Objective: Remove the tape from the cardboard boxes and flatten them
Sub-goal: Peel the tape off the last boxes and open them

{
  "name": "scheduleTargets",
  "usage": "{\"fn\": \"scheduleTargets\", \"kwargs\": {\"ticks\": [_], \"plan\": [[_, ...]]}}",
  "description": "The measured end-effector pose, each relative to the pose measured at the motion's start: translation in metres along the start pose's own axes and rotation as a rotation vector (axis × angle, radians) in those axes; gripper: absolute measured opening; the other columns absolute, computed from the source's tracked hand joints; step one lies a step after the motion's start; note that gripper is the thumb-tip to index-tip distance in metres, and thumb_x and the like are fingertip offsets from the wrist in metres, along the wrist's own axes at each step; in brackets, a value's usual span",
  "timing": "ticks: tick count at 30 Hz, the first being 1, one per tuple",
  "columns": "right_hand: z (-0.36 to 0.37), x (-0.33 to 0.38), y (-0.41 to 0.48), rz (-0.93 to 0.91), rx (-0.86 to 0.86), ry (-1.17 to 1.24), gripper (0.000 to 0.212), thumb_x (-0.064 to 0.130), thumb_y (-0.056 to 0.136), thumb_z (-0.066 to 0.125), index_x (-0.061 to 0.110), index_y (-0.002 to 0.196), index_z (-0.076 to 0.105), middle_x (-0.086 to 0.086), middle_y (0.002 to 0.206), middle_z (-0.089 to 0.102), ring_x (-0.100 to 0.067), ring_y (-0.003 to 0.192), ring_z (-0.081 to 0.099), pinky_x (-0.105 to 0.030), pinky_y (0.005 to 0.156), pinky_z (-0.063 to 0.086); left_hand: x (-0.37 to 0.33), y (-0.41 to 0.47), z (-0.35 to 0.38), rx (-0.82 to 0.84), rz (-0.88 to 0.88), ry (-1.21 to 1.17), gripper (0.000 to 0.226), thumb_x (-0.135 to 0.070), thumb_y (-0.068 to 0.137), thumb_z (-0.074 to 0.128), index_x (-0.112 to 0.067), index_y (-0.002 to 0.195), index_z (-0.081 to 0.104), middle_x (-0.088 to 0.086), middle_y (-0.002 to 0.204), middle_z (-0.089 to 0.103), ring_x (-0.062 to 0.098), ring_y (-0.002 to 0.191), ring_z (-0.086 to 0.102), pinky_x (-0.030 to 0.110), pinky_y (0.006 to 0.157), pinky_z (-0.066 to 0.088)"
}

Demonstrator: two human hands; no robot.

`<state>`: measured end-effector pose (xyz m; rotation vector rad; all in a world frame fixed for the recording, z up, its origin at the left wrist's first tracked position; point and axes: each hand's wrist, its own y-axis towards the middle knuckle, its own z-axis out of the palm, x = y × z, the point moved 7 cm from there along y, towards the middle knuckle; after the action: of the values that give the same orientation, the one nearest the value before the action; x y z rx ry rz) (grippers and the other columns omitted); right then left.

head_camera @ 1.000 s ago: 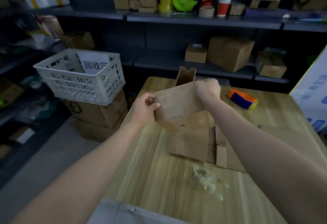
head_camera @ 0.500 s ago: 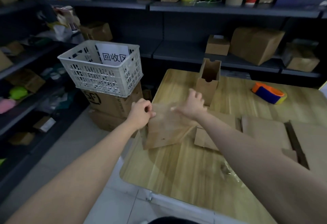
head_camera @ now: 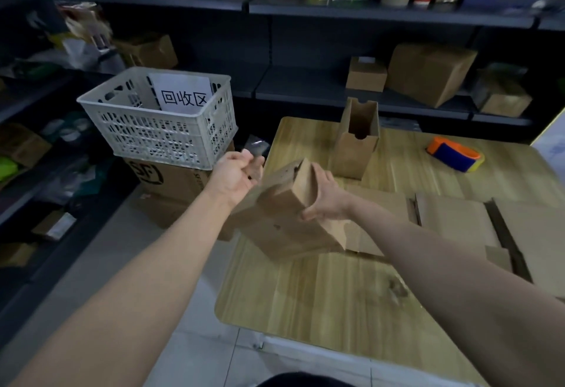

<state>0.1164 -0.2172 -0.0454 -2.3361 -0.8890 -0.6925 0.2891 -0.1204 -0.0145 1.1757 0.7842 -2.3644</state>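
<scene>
Gripping the cardboard box now, the right hand — earlier flat — while the left hand pinches tape.

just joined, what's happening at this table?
A person is breaking down cardboard boxes. The right hand grips a small brown box held above the table's left edge, while the left hand pinches what looks like a strip of clear tape near the box's top. Flattened cardboard already lies on the table, one narrow box stands upright behind, and a white crate sits to the left.
</scene>
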Motion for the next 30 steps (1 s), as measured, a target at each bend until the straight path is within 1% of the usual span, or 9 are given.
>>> {"fn": "scheduleTargets", "kwargs": {"ticks": [3, 6, 10, 12, 18, 20, 23, 26, 30], "plan": [[-0.018, -0.018, -0.003, 0.049, -0.068, 0.08, 0.127, 0.023, 0.064, 0.084, 0.026, 0.151, -0.008, -0.005, 0.146, 0.021, -0.03, 0.127, 0.033, -0.054, 0.105, 0.035, -0.015, 0.014, -0.029, -0.161, -0.017, 0.103, 0.005, -0.005, 0.097, 0.045, -0.007, 0.1, 0.048, 0.005, 0.071, 0.052, 0.013, 0.057, 0.051, 0.028, 0.057, 0.047], [-0.025, -0.024, -0.001, 0.058, -0.082, 0.112, 0.125, 0.02, 0.064, 0.084, 0.028, 0.151, -0.006, -0.003, 0.146, 0.021, -0.03, 0.127, 0.033, -0.054, 0.106, 0.034, -0.018, 0.028, -0.05, -0.213, 0.029, 0.614, 0.024, -0.022, 0.093, 0.059, -0.009, 0.102, 0.042, 0.005, 0.071, 0.047, 0.015, 0.058, 0.046, 0.028, 0.052, 0.045], [-0.021, -0.009, 0.007, -0.002, -0.069, 0.168, 0.124, 0.017, 0.064, 0.084, 0.028, 0.151, -0.005, -0.002, 0.149, 0.019, -0.028, 0.128, 0.032, -0.051, 0.106, 0.033, 0.003, 0.038, -0.053, -0.134, -0.007, 1.355, 0.074, -0.053, 0.078, 0.068, -0.001, 0.124, 0.041, 0.014, 0.117, 0.051, 0.03, 0.108, 0.052, 0.045, 0.093, 0.047], [-0.021, -0.005, 0.01, -0.019, -0.082, 0.205, 0.125, 0.015, 0.064, 0.084, 0.029, 0.151, -0.005, -0.002, 0.149, 0.018, -0.029, 0.128, 0.031, -0.05, 0.106, 0.033, 0.012, 0.039, -0.058, -0.129, -0.063, 1.515, 0.077, -0.062, 0.077, 0.062, 0.0, 0.12, 0.049, 0.014, 0.118, 0.055, 0.032, 0.107, 0.055, 0.04, 0.09, 0.049], [-0.007, -0.011, 0.01, -0.004, -0.021, 0.239, 0.132, 0.011, 0.064, 0.083, 0.043, 0.148, -0.013, -0.001, 0.151, 0.012, -0.035, 0.132, 0.028, -0.054, 0.106, 0.032, 0.011, 0.03, -0.069, -0.239, 0.029, 1.338, 0.019, -0.017, 0.093, 0.053, -0.002, 0.086, 0.063, 0.015, 0.081, 0.061, 0.026, 0.065, 0.056, 0.029, 0.055, 0.043], [-0.003, -0.016, 0.012, 0.022, 0.039, 0.216, 0.134, 0.014, 0.066, 0.083, 0.038, 0.147, -0.021, -0.005, 0.157, 0.003, -0.037, 0.139, 0.019, -0.053, 0.111, 0.024, 0.001, 0.03, -0.074, -0.346, 0.12, 1.22, 0.019, -0.013, 0.091, 0.051, -0.008, 0.073, 0.055, 0.009, 0.07, 0.056, 0.024, 0.058, 0.051, 0.028, 0.052, 0.04], [-0.007, -0.018, 0.013, 0.042, 0.106, 0.127, 0.133, 0.029, 0.067, 0.084, 0.025, 0.15, -0.02, -0.004, 0.16, -0.013, -0.028, 0.147, -0.002, -0.049, 0.117, 0.009, -0.012, 0.028, -0.073, -0.412, 0.235, 1.065, 0.022, -0.01, 0.087, 0.05, -0.011, 0.066, 0.045, 0.007, 0.067, 0.049, 0.022, 0.064, 0.045, 0.031, 0.056, 0.034], [-0.016, -0.008, 0.018, 0.002, 0.081, 0.11, 0.133, 0.036, 0.064, 0.085, 0.027, 0.151, -0.015, 0.0, 0.16, -0.013, -0.027, 0.147, -0.005, -0.052, 0.118, 0.01, -0.015, 0.026, -0.06, -0.337, 0.286, 0.991, 0.016, -0.009, 0.09, 0.05, -0.008, 0.073, 0.049, 0.007, 0.071, 0.049, 0.018, 0.063, 0.04, 0.03, 0.054, 0.03], [0.001, -0.001, 0.029, -0.016, 0.118, -0.287, 0.139, 0.06, 0.059, 0.08, 0.032, 0.148, -0.024, -0.001, 0.158, -0.021, -0.029, 0.145, -0.016, -0.059, 0.116, 0.002, -0.002, 0.022, -0.029, -0.125, 0.304, 0.913, 0.019, -0.009, 0.091, 0.048, -0.01, 0.073, 0.047, 0.003, 0.068, 0.045, 0.016, 0.062, 0.04, 0.029, 0.058, 0.034]]}}
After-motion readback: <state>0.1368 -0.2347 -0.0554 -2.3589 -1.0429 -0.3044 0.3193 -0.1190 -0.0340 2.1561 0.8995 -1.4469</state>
